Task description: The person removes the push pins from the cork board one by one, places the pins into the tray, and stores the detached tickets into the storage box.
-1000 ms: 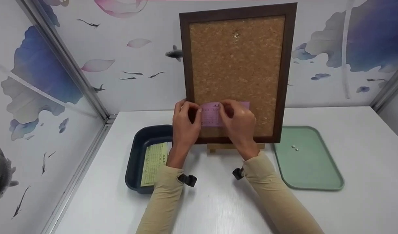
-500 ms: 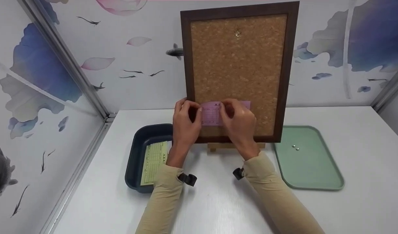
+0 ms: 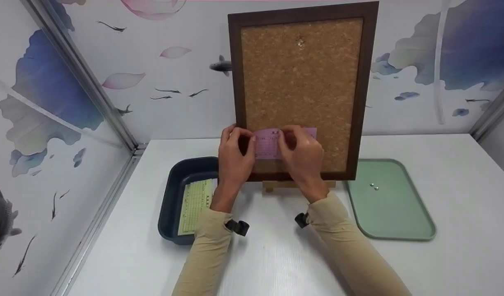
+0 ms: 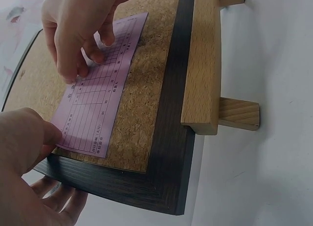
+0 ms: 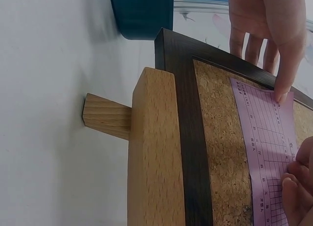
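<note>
A cork board (image 3: 299,90) in a dark wooden frame leans on a small wooden easel (image 3: 276,185). Low on the cork lies a pink printed slip (image 3: 266,148). My left hand (image 3: 235,158) grips the board's left edge; its thumb (image 5: 287,77) presses the slip's end and the other fingers lie behind the frame. My right hand (image 3: 303,154) covers part of the slip, its thumb and forefinger pinched together at the upper edge. Whether a pin is between those fingertips is hidden. A shiny metal cluster (image 3: 300,42), perhaps pins, sits near the board's top.
Left of the board stands a dark blue bin (image 3: 165,213) with yellow-green printed slips (image 3: 196,205) in it. To the right lies a green tray (image 3: 393,218) bearing two small silver pieces (image 3: 374,187). A patterned wall (image 3: 169,115) rises behind the white table (image 3: 272,263).
Both hands keep their places on the board and slip. The head view has shifted very slightly; nothing else visibly differs.
</note>
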The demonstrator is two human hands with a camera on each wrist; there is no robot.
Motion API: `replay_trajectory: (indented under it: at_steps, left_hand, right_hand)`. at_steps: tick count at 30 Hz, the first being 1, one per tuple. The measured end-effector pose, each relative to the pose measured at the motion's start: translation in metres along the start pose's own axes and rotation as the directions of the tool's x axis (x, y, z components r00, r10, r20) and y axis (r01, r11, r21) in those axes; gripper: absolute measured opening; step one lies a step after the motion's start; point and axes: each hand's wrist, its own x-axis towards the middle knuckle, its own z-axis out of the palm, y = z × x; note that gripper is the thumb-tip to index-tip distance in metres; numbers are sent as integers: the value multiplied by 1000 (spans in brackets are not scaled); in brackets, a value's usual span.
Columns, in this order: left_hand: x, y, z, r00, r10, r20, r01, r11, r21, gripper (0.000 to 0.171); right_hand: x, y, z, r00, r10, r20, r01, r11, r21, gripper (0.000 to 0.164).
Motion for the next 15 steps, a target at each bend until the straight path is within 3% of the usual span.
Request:
replay_trajectory:
  at_steps: [15]
  left_hand:
    - [0, 1, 0, 1000, -6, 1, 6, 1000, 0, 11]
  right_hand:
    - [0, -1, -1, 1000, 28, 6, -28, 999, 21, 18]
